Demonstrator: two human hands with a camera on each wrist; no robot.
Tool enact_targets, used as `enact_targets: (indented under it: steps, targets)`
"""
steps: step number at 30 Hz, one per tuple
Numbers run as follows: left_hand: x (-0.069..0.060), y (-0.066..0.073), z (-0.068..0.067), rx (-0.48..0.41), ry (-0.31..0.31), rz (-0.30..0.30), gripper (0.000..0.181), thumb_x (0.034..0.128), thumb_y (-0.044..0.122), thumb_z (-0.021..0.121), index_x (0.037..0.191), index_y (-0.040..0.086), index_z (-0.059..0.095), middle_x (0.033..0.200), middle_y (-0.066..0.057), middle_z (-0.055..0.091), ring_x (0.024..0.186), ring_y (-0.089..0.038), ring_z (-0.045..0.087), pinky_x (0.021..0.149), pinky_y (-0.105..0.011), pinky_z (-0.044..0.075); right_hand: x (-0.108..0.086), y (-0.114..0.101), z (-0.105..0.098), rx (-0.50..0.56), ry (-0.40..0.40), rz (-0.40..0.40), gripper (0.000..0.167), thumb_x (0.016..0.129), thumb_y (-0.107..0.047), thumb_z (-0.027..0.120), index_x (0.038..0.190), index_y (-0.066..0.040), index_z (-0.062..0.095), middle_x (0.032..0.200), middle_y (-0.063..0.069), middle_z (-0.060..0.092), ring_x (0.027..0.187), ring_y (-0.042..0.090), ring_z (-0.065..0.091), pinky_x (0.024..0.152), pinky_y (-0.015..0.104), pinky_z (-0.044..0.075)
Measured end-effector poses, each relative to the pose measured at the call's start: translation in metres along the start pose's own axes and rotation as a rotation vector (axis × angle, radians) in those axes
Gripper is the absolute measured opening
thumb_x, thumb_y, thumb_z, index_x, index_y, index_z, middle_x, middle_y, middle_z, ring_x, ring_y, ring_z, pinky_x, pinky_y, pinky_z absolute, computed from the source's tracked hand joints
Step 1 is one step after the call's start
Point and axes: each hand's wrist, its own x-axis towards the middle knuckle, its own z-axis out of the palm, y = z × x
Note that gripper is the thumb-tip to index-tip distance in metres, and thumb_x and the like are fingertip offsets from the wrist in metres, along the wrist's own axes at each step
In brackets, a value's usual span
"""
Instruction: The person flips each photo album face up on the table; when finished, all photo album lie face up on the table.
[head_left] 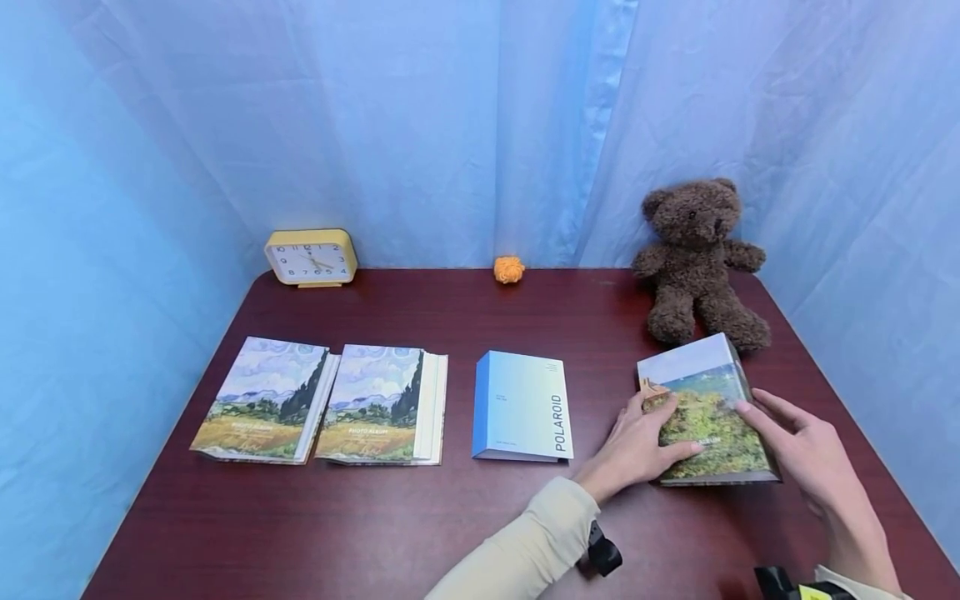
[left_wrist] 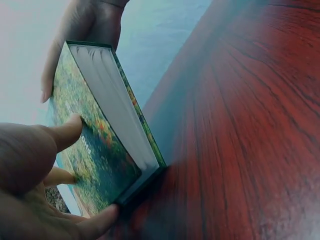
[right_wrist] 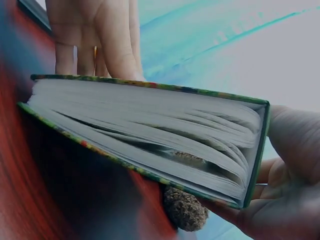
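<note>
On the right side of the table lies a thick photo album (head_left: 712, 425) with a painted landscape of yellow-green bushes on its cover. My left hand (head_left: 633, 442) holds it at the left edge, thumb and a finger on the cover. From the right, my right hand (head_left: 813, 454) grips the spine side, its thumb on the cover's edge. In the right wrist view, white page edges (right_wrist: 150, 115) show between the covers, with some gaps among the pages. The undersides of both hands' grips are partly hidden.
A blue-white POLAROID album (head_left: 522, 406) lies mid-table. Two matching painted albums, one leftmost (head_left: 262, 400) and one beside it (head_left: 378, 404), lie left. Along the back are a yellow clock (head_left: 311, 257), an orange ball-like object (head_left: 508, 269) and a brown teddy bear (head_left: 697, 258), close behind the held album.
</note>
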Motion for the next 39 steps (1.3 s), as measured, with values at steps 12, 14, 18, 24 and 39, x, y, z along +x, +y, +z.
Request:
enact_targets:
  steps: [12, 14, 18, 24, 39]
  targets:
    - [0.006, 0.004, -0.003, -0.029, -0.066, 0.025, 0.073, 0.0914, 0.061, 0.048, 0.152, 0.029, 0.023, 0.159, -0.007, 0.021, 0.146, -0.02, 0.02, 0.113, -0.025, 0.028, -0.003, 0.004, 0.002, 0.229, 0.08, -0.078, 0.061, 0.098, -0.043, 0.049, 0.149, -0.015, 0.035, 0.114, -0.013, 0.06, 0.082, -0.01, 0.057, 0.06, 0.022, 0.052]
    - [0.007, 0.003, -0.002, -0.069, -0.059, 0.042, 0.072, 0.0917, 0.06, 0.049, 0.152, 0.03, 0.023, 0.158, -0.009, 0.022, 0.145, -0.021, 0.024, 0.111, -0.024, 0.031, -0.003, 0.005, 0.003, 0.384, 0.078, -0.127, 0.056, 0.098, -0.034, 0.052, 0.148, -0.013, 0.038, 0.104, -0.025, 0.057, 0.083, -0.007, 0.061, 0.06, 0.022, 0.054]
    - [0.009, -0.001, -0.002, -0.142, -0.041, 0.075, 0.07, 0.0921, 0.055, 0.053, 0.151, 0.03, 0.025, 0.156, -0.01, 0.026, 0.139, -0.02, 0.035, 0.108, -0.024, 0.035, -0.003, 0.003, 0.004, 0.651, 0.055, -0.197, 0.049, 0.097, -0.022, 0.055, 0.145, -0.012, 0.044, 0.104, -0.019, 0.061, 0.083, -0.002, 0.066, 0.058, 0.022, 0.056]
    - [0.012, -0.005, -0.002, -0.342, -0.074, 0.078, 0.069, 0.0914, 0.047, 0.06, 0.15, 0.033, 0.026, 0.157, -0.006, 0.024, 0.109, -0.004, 0.061, 0.1, -0.015, 0.041, -0.005, -0.006, 0.007, 0.717, 0.079, -0.197, 0.046, 0.095, -0.018, 0.059, 0.141, -0.014, 0.05, 0.093, -0.012, 0.068, 0.065, 0.006, 0.067, 0.051, 0.024, 0.054]
    - [0.006, 0.0, -0.026, -0.419, 0.069, 0.048, 0.062, 0.096, 0.049, 0.049, 0.15, 0.025, 0.032, 0.149, 0.006, 0.04, 0.126, -0.006, 0.05, 0.101, -0.019, 0.04, -0.003, -0.035, 0.03, 0.4, 0.15, -0.237, 0.046, 0.097, -0.024, 0.057, 0.141, -0.014, 0.05, 0.096, -0.021, 0.064, 0.072, -0.003, 0.063, 0.055, 0.02, 0.052]
